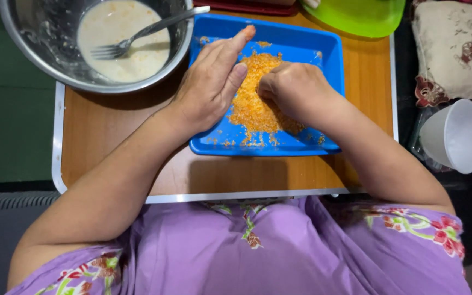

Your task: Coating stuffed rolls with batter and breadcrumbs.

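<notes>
In blue tray (323,46) on wooden surface (110,125) — pile of orange crumbs (249,106) lies between both hands. Left hand (208,82) flat, fingers straight, edge pressed against pile's left side. Right hand (296,90) curled into fist on crumbs — can't tell if something inside. Metal bowl (28,49) with batter and fork (137,35) sits just left of tray.

No packages, labels, signs or screens in view.
</notes>
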